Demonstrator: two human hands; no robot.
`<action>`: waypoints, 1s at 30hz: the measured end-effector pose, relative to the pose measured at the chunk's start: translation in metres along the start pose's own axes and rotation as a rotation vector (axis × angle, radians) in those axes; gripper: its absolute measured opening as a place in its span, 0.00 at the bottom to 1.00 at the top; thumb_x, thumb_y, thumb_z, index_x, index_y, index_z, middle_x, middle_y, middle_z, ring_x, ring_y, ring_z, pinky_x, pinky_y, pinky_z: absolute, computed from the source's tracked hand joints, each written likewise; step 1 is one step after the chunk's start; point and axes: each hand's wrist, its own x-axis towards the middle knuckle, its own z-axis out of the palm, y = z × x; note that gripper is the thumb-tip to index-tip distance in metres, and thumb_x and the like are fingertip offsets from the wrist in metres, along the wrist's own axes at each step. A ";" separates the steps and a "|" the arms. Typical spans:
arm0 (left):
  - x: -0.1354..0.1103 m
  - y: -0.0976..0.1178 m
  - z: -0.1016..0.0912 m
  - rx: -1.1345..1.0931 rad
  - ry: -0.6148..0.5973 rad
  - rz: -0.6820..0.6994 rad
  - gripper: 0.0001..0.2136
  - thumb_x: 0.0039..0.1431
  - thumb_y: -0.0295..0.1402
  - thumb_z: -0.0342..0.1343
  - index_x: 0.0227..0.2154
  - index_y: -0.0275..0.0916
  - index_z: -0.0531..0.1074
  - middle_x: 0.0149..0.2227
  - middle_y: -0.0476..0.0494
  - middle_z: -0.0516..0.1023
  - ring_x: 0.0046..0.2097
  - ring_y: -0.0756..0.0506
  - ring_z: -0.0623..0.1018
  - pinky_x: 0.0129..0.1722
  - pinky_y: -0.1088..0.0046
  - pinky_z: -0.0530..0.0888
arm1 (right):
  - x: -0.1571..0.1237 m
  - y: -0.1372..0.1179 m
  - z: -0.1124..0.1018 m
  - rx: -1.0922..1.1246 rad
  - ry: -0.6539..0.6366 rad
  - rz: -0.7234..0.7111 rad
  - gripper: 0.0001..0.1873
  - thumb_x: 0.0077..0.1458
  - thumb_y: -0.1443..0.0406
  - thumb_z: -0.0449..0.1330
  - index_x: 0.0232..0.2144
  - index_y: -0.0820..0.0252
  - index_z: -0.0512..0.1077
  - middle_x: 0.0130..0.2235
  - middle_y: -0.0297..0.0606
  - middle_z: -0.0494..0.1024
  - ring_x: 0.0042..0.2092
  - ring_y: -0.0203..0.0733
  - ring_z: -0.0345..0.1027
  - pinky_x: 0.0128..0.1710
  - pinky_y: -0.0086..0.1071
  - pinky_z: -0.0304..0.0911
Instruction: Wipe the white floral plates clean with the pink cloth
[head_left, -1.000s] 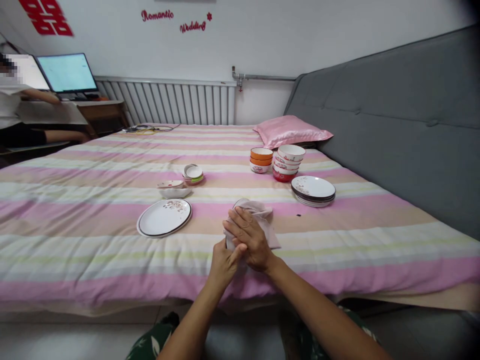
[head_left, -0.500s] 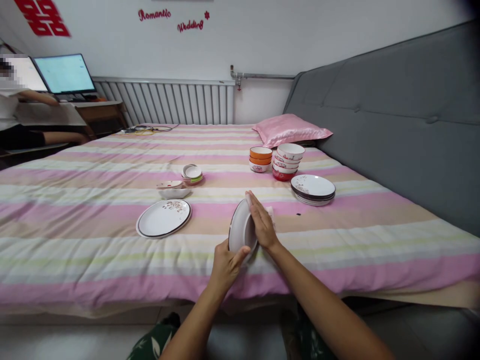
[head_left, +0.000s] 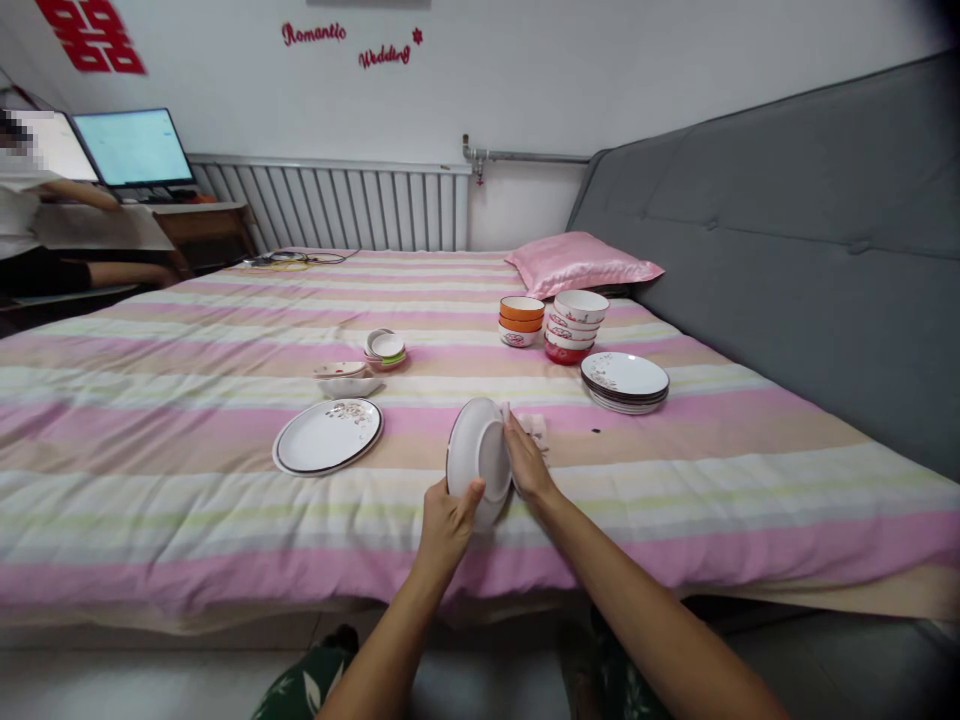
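My left hand (head_left: 448, 522) grips the lower rim of a white plate (head_left: 477, 455) held almost on edge above the near side of the bed, its underside turned toward me. My right hand (head_left: 526, 463) lies flat behind the plate's right side, pressing a pale cloth (head_left: 534, 427) against it; only a corner of the cloth shows. A single white plate (head_left: 328, 436) with a dark rim lies flat on the bed to the left.
A striped bedspread (head_left: 187, 400) covers the bed. On it are a stack of plates (head_left: 625, 380), stacked bowls (head_left: 574, 322), orange bowls (head_left: 522, 318), small dishes (head_left: 386, 348) and a pink pillow (head_left: 581, 260). A grey headboard (head_left: 787, 250) lines the right. A person (head_left: 30, 230) sits at monitors far left.
The plate, first covered by the cloth and my right hand, was tipped up on edge. Its underside now faces me more, and my right hand with the cloth has slid behind it.
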 end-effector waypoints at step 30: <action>0.023 0.001 -0.016 -0.714 0.234 -0.467 0.22 0.57 0.47 0.50 0.40 0.30 0.73 0.35 0.34 0.80 0.37 0.43 0.80 0.34 0.73 0.77 | -0.018 -0.039 -0.008 -0.997 -0.341 -0.001 0.23 0.58 0.67 0.46 0.55 0.51 0.64 0.47 0.40 0.77 0.46 0.45 0.71 0.44 0.35 0.62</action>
